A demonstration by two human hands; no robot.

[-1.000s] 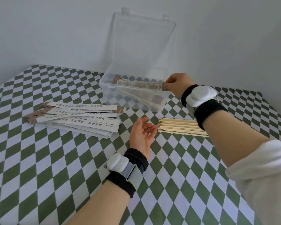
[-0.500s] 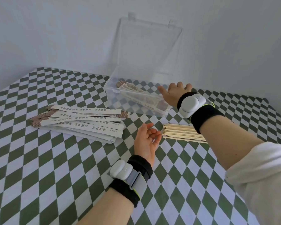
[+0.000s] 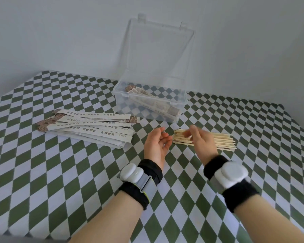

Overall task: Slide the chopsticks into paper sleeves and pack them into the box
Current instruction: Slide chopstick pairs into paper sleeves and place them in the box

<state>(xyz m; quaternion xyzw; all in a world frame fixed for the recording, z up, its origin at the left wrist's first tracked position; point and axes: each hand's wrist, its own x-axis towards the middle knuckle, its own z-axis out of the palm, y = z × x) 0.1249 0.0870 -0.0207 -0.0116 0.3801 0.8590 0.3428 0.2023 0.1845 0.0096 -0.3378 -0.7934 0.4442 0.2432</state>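
Roughly, chopsticks flat, long axis L-R

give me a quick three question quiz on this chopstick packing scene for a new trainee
1. Fill in: the left hand, palm up, holds ____.
2. True or false: the lid of the clear box stands open.
3. Where do the bare chopsticks lie?
A. in the clear box
B. on the table, by the right hand
C. in the left hand

Key: 1 nothing; 2 true; 3 B
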